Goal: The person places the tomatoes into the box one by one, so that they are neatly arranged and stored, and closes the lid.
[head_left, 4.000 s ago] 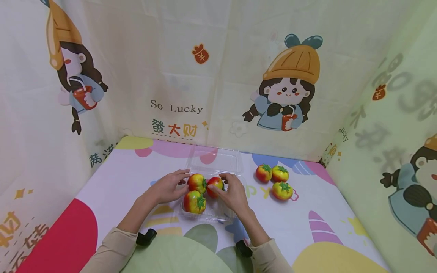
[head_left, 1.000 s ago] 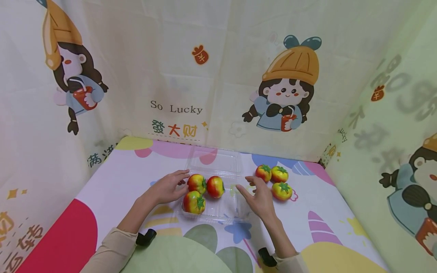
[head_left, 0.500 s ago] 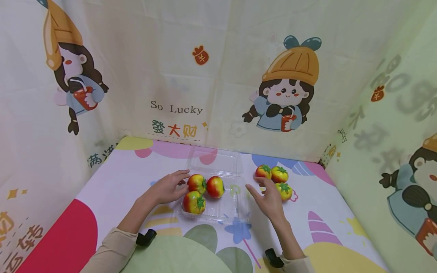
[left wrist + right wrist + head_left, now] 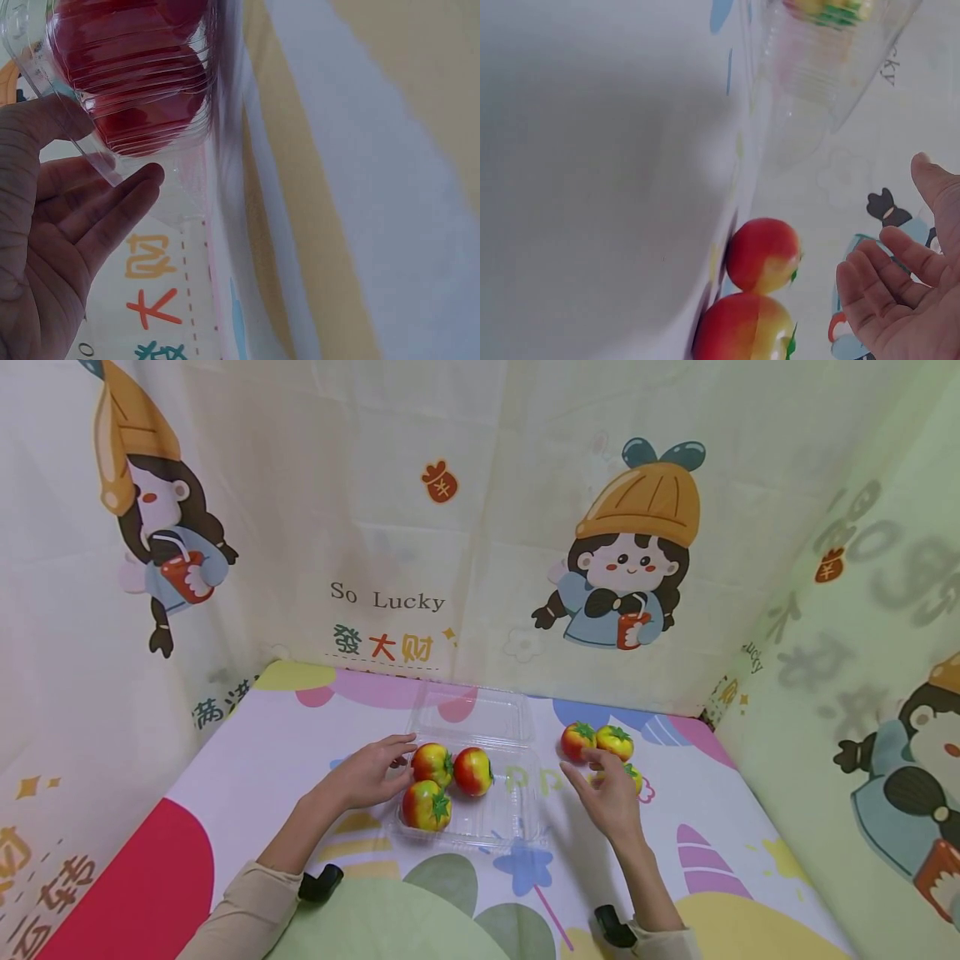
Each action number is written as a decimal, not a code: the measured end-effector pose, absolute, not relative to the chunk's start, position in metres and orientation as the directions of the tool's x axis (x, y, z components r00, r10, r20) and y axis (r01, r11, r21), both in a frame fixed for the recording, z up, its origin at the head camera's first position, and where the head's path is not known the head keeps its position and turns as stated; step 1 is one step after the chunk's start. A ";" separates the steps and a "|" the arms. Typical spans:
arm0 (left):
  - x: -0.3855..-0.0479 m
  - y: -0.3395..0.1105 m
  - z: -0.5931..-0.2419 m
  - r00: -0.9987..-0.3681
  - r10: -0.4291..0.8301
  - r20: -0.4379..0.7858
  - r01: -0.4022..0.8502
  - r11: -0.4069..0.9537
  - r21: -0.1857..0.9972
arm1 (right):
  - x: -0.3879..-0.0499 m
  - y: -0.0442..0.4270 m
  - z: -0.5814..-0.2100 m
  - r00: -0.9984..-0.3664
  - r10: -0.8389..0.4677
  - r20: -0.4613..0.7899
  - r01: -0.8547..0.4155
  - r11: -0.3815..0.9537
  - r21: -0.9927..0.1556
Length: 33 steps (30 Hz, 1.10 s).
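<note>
- Half done, I judge: three fruits [image 4: 473, 771] in clear box [image 4: 498, 814].
- Remaining: three loose fruits [image 4: 615, 742].
- Left hand [image 4: 372, 770]: fingers relaxed beside clear box.
- Right hand [image 4: 615, 802]: fingers spread, empty.

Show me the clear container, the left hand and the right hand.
Clear container [image 4: 497, 817], head view: bare part of its floor.
Left hand [image 4: 367, 773], head view: back of the hand.
Right hand [image 4: 612, 800], head view: back of the hand.

Left grip [image 4: 56, 251] at clear container [image 4: 36, 58] — perhaps touching, red fruits [image 4: 146, 112] inside
</note>
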State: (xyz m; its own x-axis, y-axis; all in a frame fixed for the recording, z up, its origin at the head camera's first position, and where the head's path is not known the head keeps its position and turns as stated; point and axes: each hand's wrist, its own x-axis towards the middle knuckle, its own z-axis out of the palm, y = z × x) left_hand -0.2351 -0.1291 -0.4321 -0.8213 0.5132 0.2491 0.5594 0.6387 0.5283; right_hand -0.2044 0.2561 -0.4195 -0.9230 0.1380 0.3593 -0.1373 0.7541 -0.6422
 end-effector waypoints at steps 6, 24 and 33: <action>-0.235 -0.129 -0.432 -0.823 0.512 0.246 0.557 0.637 0.533 | -0.205 0.264 -0.421 -0.916 0.165 0.367 -0.122 0.756 -0.644; -0.235 -0.129 -0.432 -0.828 0.509 0.237 0.548 0.642 0.536 | -0.208 0.290 -0.422 -0.909 0.220 0.354 -0.061 0.769 -0.636; -0.234 -0.129 -0.432 -0.824 0.512 0.244 0.555 0.640 0.530 | -0.211 0.300 -0.426 -0.934 0.235 0.271 0.010 0.772 -0.635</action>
